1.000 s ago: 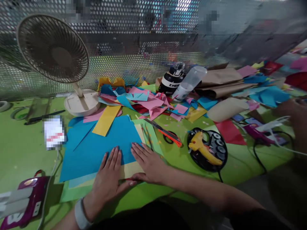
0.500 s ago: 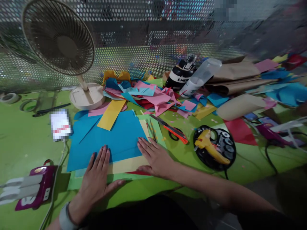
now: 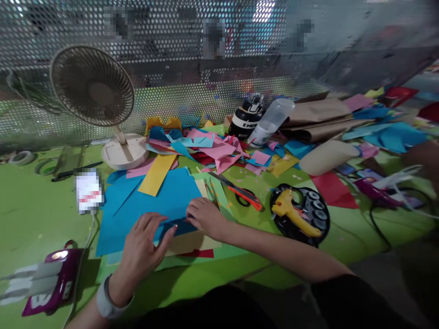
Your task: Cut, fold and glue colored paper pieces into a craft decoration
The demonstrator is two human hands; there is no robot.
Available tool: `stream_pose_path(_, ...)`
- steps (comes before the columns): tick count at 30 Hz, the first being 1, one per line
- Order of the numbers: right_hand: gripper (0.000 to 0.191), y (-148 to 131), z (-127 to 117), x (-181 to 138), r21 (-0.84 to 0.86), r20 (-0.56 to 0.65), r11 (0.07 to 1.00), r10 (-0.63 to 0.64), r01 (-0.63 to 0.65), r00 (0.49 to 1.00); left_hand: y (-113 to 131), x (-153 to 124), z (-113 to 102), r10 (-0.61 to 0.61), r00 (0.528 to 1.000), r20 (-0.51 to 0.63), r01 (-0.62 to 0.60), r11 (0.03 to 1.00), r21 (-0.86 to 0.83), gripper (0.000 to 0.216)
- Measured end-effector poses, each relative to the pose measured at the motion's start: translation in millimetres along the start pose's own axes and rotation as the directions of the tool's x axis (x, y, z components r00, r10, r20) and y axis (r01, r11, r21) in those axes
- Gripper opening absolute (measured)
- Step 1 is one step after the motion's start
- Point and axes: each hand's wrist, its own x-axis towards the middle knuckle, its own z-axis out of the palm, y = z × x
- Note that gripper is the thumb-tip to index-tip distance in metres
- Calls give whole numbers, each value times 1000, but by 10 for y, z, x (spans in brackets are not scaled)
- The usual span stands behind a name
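Observation:
A sheet of blue paper (image 3: 126, 226) tops a stack of coloured sheets on the green table. My left hand (image 3: 144, 244) is over its near edge, fingers curved and thumb held apart, with a grey band on the wrist. My right hand (image 3: 209, 218) has its fingers curled together at the same edge, closed on the blue paper. Between my hands that edge looks dark and slightly raised. Cream paper (image 3: 185, 243), red paper (image 3: 202, 253) and light green paper (image 3: 164, 262) show beneath. Across the blue sheet lies a yellow strip (image 3: 157, 176).
A fan (image 3: 125, 153) stands at the back left, near a phone (image 3: 89, 189) on a cable. Paper scraps (image 3: 219, 148), a black bottle (image 3: 245, 121) and a clear bottle (image 3: 272, 121) line the back. Right of the stack are an orange cutter (image 3: 245, 195) and a yellow glue gun (image 3: 295, 214).
Both hands have risen from lying flat on the sheets. Their fingers have curled and come closer together at the blue paper's near edge. The view has shifted slightly.

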Motion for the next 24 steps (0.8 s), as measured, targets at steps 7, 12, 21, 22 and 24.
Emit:
stream_pose_path(7,15,-75,-104,-70,173,-222,985,17,22,975,40,174,98,-345,902,258,431,717,-547,29)
stream_pose_path(12,19,-168,-27,-105,101,-220,980,-147,172,964,120,289,231,-517,814,265,534,488,-691,43)
stream_pose_path(21,30,342,-246,58,21,-324,999,46,-41,945,-124,232,336,-617,730,293,561,297,-773,37)
stream_pose_path(22,30,457,-291,85,-42,-326,993,93,-112,941,-129,232,342,-619,725,302,558,273,-783,37)
stream_pose_path(24,28,697,-365,143,-174,-297,952,192,-251,935,-123,236,355,-611,718,334,556,214,-803,37)
